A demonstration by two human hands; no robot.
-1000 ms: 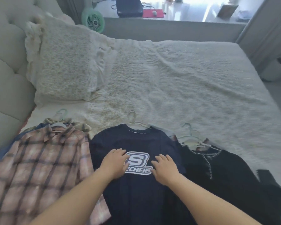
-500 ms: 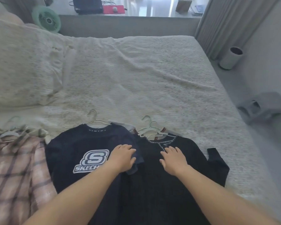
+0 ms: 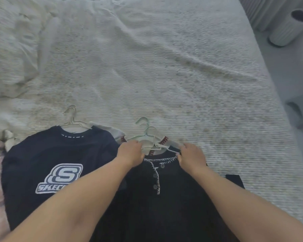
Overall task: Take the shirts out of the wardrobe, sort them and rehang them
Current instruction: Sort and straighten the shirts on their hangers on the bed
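You are mid-sort: your left hand (image 3: 131,153) and right hand (image 3: 191,155) grip the shoulders of the black henley (image 3: 164,198) at lower centre; lift it next by its hangers (image 3: 148,138).

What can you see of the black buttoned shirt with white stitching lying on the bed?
The black knit-looking shirt with white stitching lies flat, front up, on the cream textured bedspread. White stitching edges its collar and button placket, which shows three dark buttons. Pale hangers cluster at its neck. The left hand and right hand grip its shoulders.
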